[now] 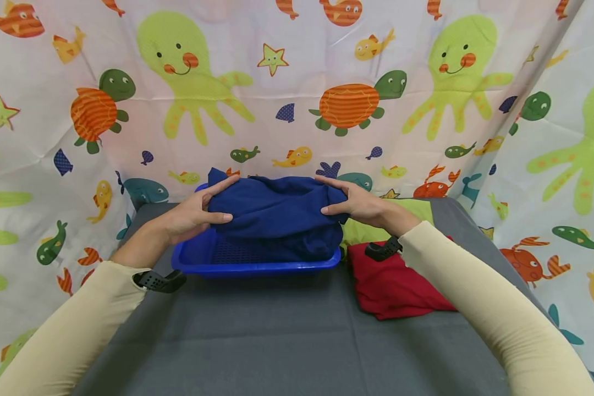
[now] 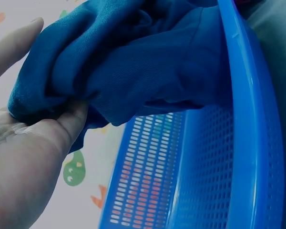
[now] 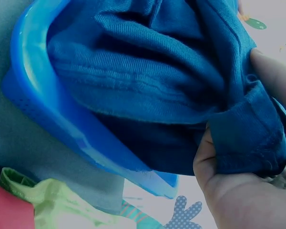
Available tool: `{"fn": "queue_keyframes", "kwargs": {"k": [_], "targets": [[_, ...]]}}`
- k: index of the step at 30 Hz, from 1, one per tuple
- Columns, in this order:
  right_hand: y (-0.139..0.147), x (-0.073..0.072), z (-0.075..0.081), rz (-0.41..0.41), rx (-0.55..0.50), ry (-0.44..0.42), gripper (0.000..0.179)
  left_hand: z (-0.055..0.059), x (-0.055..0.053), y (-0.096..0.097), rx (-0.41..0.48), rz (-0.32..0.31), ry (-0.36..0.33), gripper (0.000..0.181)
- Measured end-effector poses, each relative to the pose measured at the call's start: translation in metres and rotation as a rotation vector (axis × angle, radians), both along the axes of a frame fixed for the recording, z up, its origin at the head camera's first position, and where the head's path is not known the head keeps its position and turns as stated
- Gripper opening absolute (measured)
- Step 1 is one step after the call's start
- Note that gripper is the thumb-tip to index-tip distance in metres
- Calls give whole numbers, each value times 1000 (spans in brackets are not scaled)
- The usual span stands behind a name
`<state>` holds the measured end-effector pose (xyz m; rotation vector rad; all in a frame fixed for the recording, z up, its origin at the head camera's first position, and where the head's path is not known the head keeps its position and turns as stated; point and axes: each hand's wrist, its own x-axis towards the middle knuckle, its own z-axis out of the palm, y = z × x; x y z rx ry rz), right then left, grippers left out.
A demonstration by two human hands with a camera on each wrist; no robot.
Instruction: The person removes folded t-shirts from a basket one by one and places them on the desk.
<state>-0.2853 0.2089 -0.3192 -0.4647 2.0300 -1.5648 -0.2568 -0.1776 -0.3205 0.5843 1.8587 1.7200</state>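
Observation:
A dark blue garment [image 1: 277,209], loosely bunched, is stretched between both hands above a blue plastic basket [image 1: 257,269] with perforated sides. My left hand [image 1: 190,215] grips its left end, thumb in front and fingers behind. At the opposite end my right hand [image 1: 365,205] pinches the fabric between thumb and fingers. In the right wrist view, a stitched hem of the garment [image 3: 148,100] hangs inside the basket's rim [image 3: 33,62]. The left wrist view shows the left part of the basket's mesh wall [image 2: 148,167] uncovered. Cloth hides the basket's right side.
Right of the basket lies a folded red cloth [image 1: 401,286], with a lime green cloth [image 1: 411,212] behind it. Everything rests on a grey-covered table [image 1: 277,335]. A white curtain [image 1: 287,148] printed with sea animals hangs behind and at both sides.

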Motion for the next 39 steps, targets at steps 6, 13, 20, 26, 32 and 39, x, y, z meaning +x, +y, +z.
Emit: {"fn": "queue_keyframes", "kwargs": {"k": [6,13,20,26,32,39], "targets": [[5,2,1,11,18,35,83,-2,0,2,-19,-16,5,91],[9,8,7,33,7,69,82,0,7,5,-75,16,38,94],[25,18,21,-8,49,97,81,6,10,20,-40,2,74,96],[43,30,33,-13,94,113,82,11,18,38,-11,1,59,98],[64,41,45,-53,108,92,83,17,23,59,43,-37,45,98],[84,57,53,-39,112,124,84,20,32,79,67,-89,7,99]]}}
